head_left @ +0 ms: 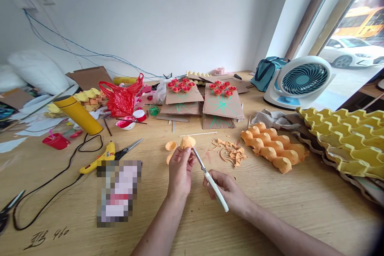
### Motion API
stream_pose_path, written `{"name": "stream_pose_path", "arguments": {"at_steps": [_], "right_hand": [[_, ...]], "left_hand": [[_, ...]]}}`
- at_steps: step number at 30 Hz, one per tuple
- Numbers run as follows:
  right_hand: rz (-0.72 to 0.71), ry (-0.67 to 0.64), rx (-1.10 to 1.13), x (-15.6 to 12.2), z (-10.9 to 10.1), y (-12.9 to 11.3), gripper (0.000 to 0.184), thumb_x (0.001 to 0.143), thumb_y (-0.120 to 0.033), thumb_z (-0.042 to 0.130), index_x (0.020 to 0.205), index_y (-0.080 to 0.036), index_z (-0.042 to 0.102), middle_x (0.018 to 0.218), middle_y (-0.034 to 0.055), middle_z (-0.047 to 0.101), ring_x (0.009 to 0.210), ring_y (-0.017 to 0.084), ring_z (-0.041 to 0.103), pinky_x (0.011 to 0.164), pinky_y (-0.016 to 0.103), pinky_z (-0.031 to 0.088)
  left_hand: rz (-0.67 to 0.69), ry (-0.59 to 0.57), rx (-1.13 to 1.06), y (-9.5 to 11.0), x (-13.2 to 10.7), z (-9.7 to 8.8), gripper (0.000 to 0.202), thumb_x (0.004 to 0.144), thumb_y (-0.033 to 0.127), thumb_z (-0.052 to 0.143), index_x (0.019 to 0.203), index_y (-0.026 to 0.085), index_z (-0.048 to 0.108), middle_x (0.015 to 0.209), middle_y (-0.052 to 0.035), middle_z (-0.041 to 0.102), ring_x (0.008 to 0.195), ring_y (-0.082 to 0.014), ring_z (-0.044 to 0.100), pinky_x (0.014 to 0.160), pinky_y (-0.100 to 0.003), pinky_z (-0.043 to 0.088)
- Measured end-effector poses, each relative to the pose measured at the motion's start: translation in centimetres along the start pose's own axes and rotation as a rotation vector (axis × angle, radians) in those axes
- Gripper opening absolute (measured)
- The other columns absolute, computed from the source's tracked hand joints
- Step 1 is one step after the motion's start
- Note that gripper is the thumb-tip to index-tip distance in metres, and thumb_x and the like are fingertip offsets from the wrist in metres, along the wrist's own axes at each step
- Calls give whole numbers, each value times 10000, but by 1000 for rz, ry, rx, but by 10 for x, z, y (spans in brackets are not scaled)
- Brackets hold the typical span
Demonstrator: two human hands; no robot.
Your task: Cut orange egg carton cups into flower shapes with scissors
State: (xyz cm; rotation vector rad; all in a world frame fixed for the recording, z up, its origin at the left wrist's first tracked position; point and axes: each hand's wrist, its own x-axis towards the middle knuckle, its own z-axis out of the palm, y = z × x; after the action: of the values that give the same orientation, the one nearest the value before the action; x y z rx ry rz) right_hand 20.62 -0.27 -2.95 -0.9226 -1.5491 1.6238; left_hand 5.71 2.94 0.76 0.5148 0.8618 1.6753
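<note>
My left hand point(180, 170) pinches an orange egg-carton cup point(187, 142) above the wooden table. In my right hand point(225, 188) is a pair of white-handled scissors point(216, 190), its blades reaching up to the right edge of the cup. Whether the blades are cutting the rim, I cannot tell. Just behind my left hand stands a cut orange cup point(171, 145), with another partly hidden by my fingers. Orange carton scraps point(235, 154) lie in a loose pile to the right of the blades.
An orange egg-carton piece point(270, 144) and yellow egg trays point(345, 140) lie on the right, near a white fan point(303, 82). Red flowers on cardboard point(222, 106) stand behind. A glue gun point(100, 160), black scissors point(127, 150) and a yellow bottle point(79, 115) are left.
</note>
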Motion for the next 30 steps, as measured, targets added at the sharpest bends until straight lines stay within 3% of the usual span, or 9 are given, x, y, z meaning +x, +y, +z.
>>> {"name": "stream_pose_path", "arguments": {"at_steps": [12, 30], "right_hand": [[-30, -41, 55, 0, -1, -5, 556, 832, -724, 607, 824, -170, 556, 598, -44, 470, 542, 97, 386, 516, 233, 319], [-34, -44, 35, 0, -3, -3, 523, 864, -680, 596, 861, -159, 557, 607, -38, 479, 552, 101, 398, 531, 240, 317]], "left_hand": [[-47, -75, 44, 1, -4, 1, 261, 691, 310, 838, 787, 160, 647, 669, 38, 592, 572, -55, 517, 515, -161, 416], [-55, -67, 101, 4, -9, 7, 266, 669, 312, 825, 770, 155, 635, 667, 37, 563, 580, -61, 488, 473, -154, 403]]}}
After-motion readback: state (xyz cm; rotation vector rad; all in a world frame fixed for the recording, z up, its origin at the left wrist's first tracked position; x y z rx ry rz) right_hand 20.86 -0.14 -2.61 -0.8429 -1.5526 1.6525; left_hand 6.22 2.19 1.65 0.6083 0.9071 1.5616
